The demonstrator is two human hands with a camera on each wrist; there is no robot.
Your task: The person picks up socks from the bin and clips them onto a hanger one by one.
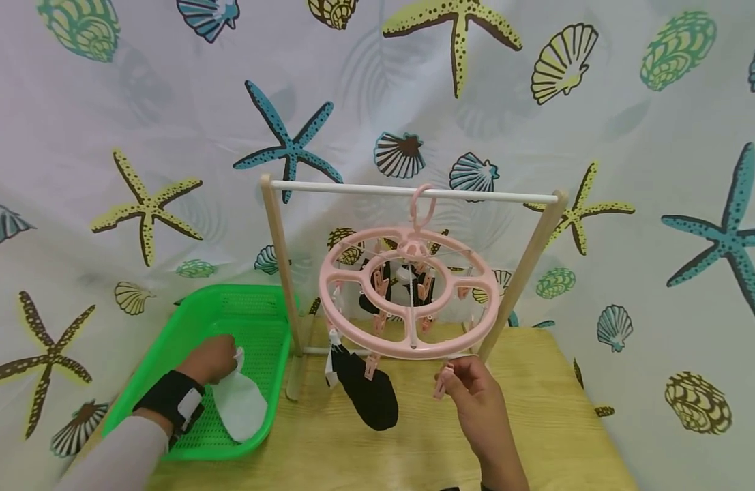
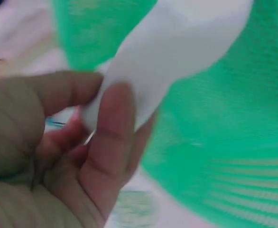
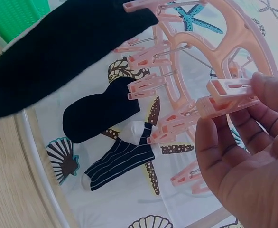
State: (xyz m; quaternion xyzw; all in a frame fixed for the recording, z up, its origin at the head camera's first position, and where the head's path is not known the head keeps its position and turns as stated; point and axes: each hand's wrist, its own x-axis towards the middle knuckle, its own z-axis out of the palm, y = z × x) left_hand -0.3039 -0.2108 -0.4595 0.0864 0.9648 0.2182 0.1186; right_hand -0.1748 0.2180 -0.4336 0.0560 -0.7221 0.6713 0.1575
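My left hand [image 1: 210,360] grips a white sock [image 1: 239,404] by one end, over the green basket [image 1: 220,451]. In the left wrist view the sock's cloth [image 2: 177,42] passes between thumb and fingers. At the near right of the round pink hanger [image 1: 414,353], my right hand [image 1: 480,402] pinches a pink clothespin [image 1: 442,383] between thumb and fingers. A black sock [image 1: 371,393] hangs from the hanger's near left. In the right wrist view another black sock [image 3: 98,114] and a dark striped sock [image 3: 122,161] with a pale toe hang from clips farther back.
The hanger hooks over a white rod [image 1: 346,187] on a frame with wooden posts [image 1: 281,259]. Several other pink clips [image 3: 151,85] dangle around the rings. Frame and basket stand on a wooden table [image 1: 537,402]. A curtain [image 1: 365,82] with starfish and shells hangs behind.
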